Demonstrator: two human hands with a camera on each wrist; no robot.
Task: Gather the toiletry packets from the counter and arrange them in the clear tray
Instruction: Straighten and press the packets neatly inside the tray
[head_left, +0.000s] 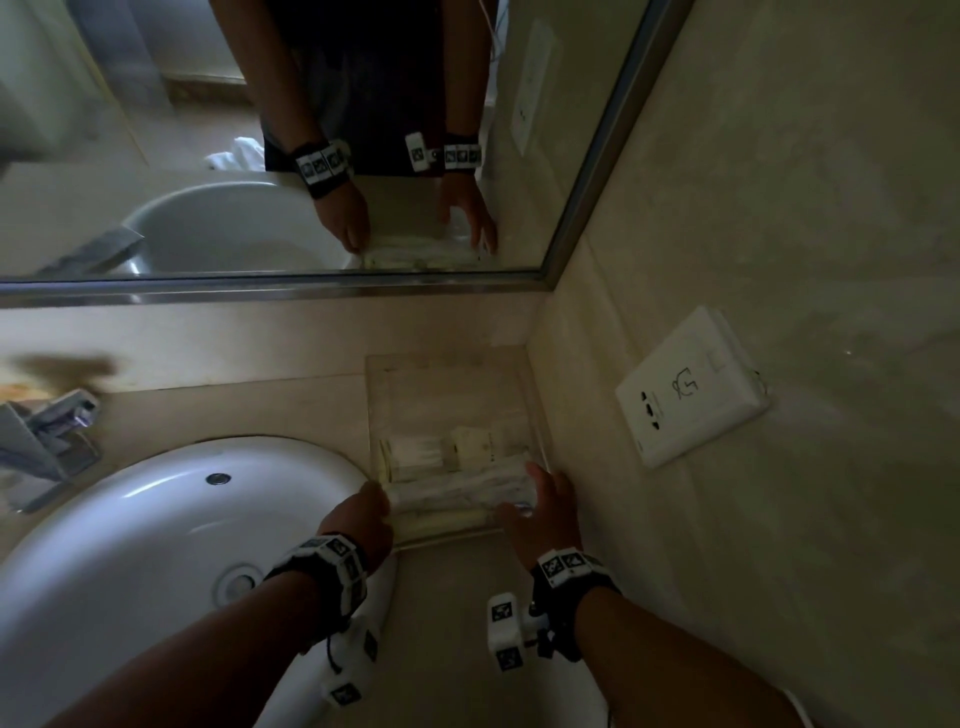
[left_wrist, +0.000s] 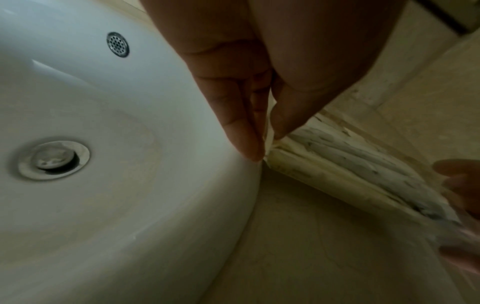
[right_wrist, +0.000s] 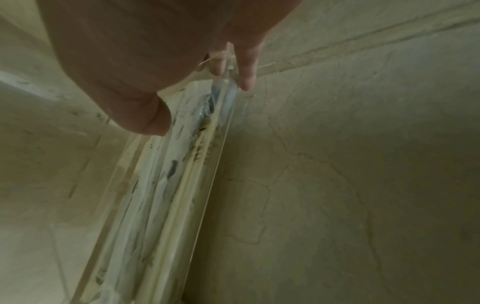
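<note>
Two hands are seen at the near end of the clear tray, which stands on the beige worktop in the corner, at about 3 o'clock from the white sink. The left hand is at the tray's left near corner; in the left wrist view its fingers are nearly straight and close together, their tips at the end of the long packets. Whether anything is pinched cannot be told. The right hand is at the right near corner; in the right wrist view one fingertip lies outside the tray wall and another inside, the thumb over the packets, but the grip itself is hidden by the palm. The long packets lie crosswise in the near part of the tray, with smaller cream packets behind them at 12 o'clock. Print on the wrappers is too blurred to be read. The tray's far half is hard to make out against the stone. The faucet is cut off at 9 o'clock.
</note>
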